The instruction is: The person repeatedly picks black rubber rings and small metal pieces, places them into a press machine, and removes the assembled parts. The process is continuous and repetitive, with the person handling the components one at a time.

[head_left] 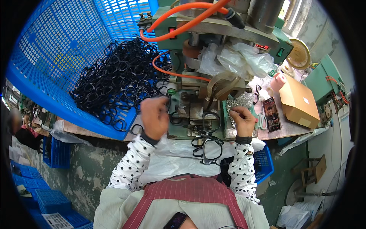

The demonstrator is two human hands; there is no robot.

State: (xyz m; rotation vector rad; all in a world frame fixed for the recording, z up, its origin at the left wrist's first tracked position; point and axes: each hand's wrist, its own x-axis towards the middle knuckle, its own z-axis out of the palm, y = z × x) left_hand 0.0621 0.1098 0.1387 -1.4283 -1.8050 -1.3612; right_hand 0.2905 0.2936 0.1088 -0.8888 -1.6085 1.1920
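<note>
The left hand (154, 114) is closing its grip on a black eyeglass frame (172, 116) lying at three o'clock, while the right hand (243, 120) is pinching small metal parts (240, 102).

Orange rubber hoses (179, 34) looping across the top of the green metal press (213, 28). Crumpled clear plastic sheeting (236, 57) bunched under the machine head. Brown cardboard box (299, 102) lying at the right end of the counter (284, 133), just beside a dark smartphone (272, 114). Small round beige fan (298, 53) behind the box. Stacked blue plastic crates (57, 152) on the floor at left.
</note>
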